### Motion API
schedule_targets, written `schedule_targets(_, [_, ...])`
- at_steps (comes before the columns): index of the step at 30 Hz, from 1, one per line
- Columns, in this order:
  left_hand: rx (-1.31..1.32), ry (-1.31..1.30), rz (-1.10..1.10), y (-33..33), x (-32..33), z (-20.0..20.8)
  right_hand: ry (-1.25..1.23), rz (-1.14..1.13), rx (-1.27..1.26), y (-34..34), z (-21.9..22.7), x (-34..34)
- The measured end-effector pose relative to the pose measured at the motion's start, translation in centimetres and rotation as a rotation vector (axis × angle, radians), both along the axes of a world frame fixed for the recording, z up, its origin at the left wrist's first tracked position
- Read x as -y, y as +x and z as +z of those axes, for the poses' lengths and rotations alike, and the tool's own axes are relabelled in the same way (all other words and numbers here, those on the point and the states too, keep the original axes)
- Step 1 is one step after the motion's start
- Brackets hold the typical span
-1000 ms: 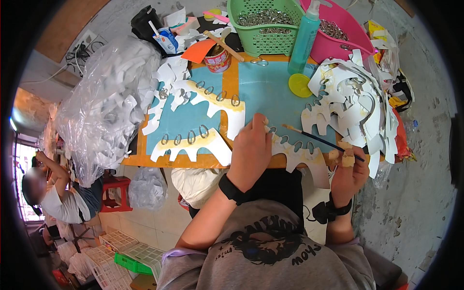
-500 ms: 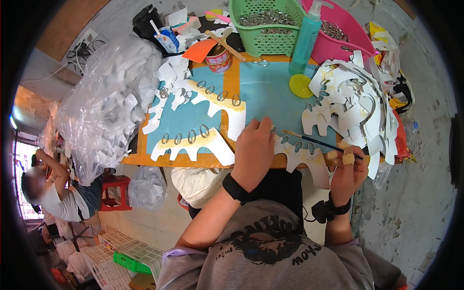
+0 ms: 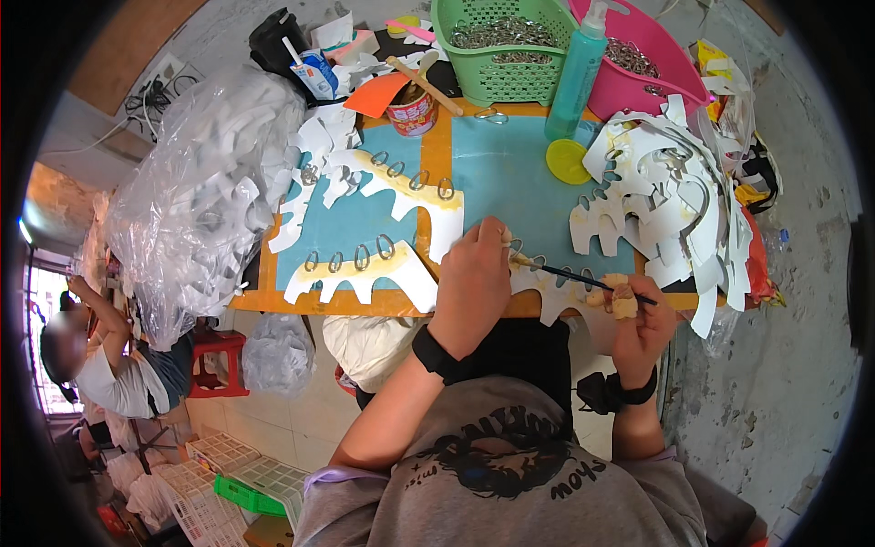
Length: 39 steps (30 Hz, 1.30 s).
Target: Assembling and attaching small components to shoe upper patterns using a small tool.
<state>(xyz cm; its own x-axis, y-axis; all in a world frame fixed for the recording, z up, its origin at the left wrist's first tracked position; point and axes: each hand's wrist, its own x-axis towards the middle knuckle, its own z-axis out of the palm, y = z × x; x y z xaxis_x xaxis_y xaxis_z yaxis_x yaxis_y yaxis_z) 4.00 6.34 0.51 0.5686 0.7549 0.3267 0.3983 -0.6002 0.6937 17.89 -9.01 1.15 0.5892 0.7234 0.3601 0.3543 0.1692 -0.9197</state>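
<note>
The right hand grips a slim brush, its tip at a ringed white cutout that the left hand pinches by the worktop edge; leftward, two cutouts already carry rings and yellowish coating; how many bagged white pieces remain untreated, I cannot tell

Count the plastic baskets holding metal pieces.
2: a green plastic basket left of the tall teal plastic bottle, a pink plastic basket right of it. Others may be hidden.

Left hand hides left end of white ringed piece; grip unreadable. Top edge crops green basket, pink basket. Co-worker's head blurred.
</note>
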Motion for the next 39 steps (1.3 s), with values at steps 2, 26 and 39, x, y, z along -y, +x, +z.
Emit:
schedule_targets(2, [0.0, 0.001, -0.003, 0.0, 0.0, 0.2, -0.021, -0.021, 0.056, 0.2, 0.0, 0.0])
schedule_targets(26, [0.005, 0.037, -0.012, 0.1, 0.0, 0.1, 0.004, 0.159, 0.628, -1.1, 4.8, -1.8])
schedule_targets(39, [-0.002, 0.036, -0.017, 0.0, 0.0, 0.1, -0.024, -0.035, 0.639, -0.5, 3.8, -2.1])
